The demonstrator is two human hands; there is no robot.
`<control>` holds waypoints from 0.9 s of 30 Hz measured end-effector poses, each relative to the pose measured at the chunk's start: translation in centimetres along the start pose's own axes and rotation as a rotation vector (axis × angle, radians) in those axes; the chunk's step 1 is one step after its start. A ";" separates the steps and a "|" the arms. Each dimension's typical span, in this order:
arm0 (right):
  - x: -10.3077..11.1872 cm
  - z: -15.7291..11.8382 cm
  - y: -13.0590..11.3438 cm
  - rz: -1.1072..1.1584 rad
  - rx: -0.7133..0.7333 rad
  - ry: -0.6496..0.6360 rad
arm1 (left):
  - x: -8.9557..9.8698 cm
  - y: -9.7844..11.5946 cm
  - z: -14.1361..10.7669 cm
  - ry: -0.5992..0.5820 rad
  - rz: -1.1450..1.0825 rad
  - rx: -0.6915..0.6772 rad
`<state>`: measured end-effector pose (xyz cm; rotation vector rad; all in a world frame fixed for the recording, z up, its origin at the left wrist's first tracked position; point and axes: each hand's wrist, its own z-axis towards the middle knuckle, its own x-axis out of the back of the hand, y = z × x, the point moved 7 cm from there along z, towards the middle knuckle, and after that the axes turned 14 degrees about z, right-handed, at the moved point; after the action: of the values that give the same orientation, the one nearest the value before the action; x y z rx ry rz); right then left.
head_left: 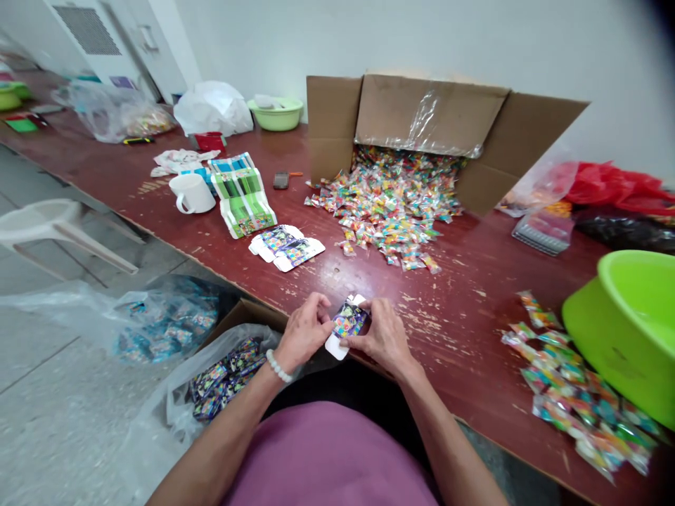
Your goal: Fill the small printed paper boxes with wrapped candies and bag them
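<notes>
A small purple printed carton (350,320) with white end flaps standing out is held over the table's front edge. My right hand (389,336) grips its right side between thumb and fingers. At its left edge is my left hand (304,332), fingers curled and thumb tip against the carton; a beaded bracelet circles that wrist. Flattened cartons (287,246) of the same print lie just beyond. Farther back, wrapped candies (393,204) spill out of a cardboard box (429,112) tipped on its side.
Green printed sheets (243,200) and a white mug (192,193) stand left. At right, a green basin (616,309) sits beside candy packets (574,393). Below the table edge, a plastic-lined box holds purple cartons (226,379). A white stool (58,221) stands on the floor.
</notes>
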<state>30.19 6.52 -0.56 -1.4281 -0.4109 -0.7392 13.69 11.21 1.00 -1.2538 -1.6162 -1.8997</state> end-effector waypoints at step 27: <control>-0.4 -3.4 -2.1 0.206 0.201 -0.039 | -8.0 2.3 -6.3 -0.426 -1.045 0.120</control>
<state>27.90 3.30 0.35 -1.2745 -0.3517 -0.4905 17.32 2.59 -3.69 -0.8305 -2.9723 -2.0376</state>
